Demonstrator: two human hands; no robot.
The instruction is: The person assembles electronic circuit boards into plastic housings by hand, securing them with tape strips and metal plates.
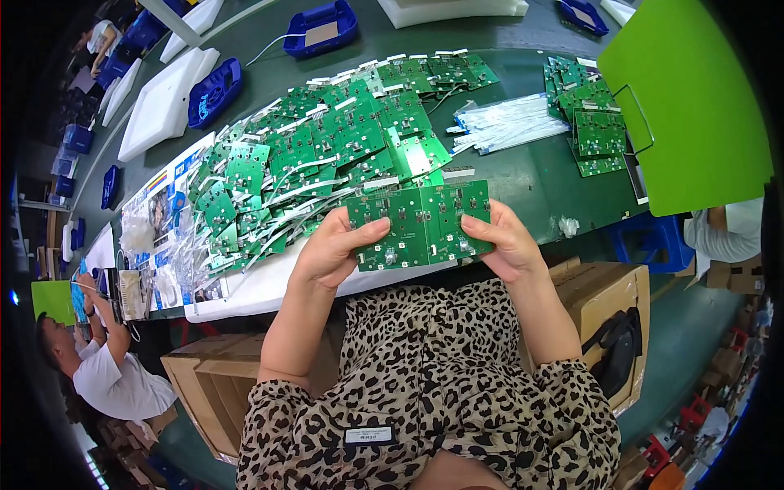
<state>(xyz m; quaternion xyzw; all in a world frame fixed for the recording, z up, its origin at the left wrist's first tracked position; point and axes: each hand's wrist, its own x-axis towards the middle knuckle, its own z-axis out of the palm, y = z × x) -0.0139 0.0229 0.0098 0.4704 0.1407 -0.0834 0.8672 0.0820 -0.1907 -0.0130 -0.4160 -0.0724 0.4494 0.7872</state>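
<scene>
In front of my body I hold up a green circuit board panel (420,237), two joined boards side by side, with small components and white connectors on its face. My left hand (335,249) grips its left end, thumb on top. At the right end my right hand (502,241) pinches it the same way; the fingers under the panel are hidden. Just beyond lies a large heap of green circuit boards (294,151) with white flat cables (286,192) among them.
A bundle of white flat cables (514,122) lies right of the heap, beside a smaller stack of boards (600,131). A lime-green panel (694,98) stands at the right. Blue trays (215,94) and white foam (159,106) are further back. Cardboard boxes (604,318) flank me; a co-worker (118,380) sits left.
</scene>
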